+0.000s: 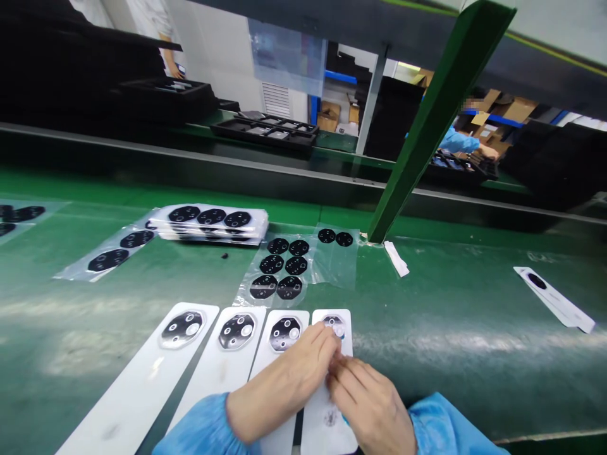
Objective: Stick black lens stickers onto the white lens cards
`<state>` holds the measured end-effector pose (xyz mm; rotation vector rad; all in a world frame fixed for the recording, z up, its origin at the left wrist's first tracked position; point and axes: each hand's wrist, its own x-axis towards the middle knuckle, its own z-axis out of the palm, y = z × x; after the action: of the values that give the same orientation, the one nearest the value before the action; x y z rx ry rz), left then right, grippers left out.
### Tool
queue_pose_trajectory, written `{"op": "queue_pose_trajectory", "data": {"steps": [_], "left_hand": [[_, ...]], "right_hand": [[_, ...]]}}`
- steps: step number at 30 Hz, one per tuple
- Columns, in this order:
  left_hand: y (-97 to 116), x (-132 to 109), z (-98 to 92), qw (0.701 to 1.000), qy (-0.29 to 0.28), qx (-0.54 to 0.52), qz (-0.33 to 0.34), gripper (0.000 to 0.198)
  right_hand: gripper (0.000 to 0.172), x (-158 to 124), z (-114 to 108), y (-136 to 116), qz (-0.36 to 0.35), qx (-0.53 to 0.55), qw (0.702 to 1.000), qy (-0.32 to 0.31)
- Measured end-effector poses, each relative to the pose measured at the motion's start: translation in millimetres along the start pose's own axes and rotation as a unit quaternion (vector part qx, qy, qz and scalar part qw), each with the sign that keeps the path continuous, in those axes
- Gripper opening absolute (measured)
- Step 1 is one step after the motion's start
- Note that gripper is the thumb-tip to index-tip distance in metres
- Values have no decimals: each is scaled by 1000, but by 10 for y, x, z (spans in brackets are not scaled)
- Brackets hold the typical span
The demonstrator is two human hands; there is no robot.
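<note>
Where the rightmost glossy white, round-cornered panel (pixel 315 426) lies on the green bench (pixel 427 303), the left hand (pixel 310 354) and right hand (pixel 367 398) curl half-closed over its dark octagonal plate (pixel 333 321), any grip hidden; behind, clear plastic film (pixel 334 272) bears black octagons (pixel 344 239) beside a slanting green post (pixel 436 114).

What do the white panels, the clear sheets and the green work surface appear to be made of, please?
White panels: probably plastic or coated glass, smooth and glossy, since the leftmost shows a bright reflection.
Clear sheets: likely thin plastic film, shiny; green shows through.
Green work surface: perhaps rubber or vinyl, satin, given its blurred highlights.
</note>
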<state>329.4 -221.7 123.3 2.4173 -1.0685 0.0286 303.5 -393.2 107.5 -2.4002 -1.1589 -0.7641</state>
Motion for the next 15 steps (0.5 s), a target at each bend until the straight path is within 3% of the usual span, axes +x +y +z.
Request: {"op": "queue_pose_trajectory", "data": {"steps": [6,10,13,15], "left_hand": [[113,-152,-19,992,9,-121,-12,23],[192,-273,-178,980,16,-196,-41,22],[294,-376,-392,965,-27,-250,-75,17],[378,-429,-494,958,-50,-270,-75,16]], "right_hand": [[40,-30,-31,7,2,21,999,-43],[34,-115,-134,56,5,98,993,-67],[29,-188,-242,-7,150,244,958,-25],[28,-210,-288,-127,311,382,870,11]]}}
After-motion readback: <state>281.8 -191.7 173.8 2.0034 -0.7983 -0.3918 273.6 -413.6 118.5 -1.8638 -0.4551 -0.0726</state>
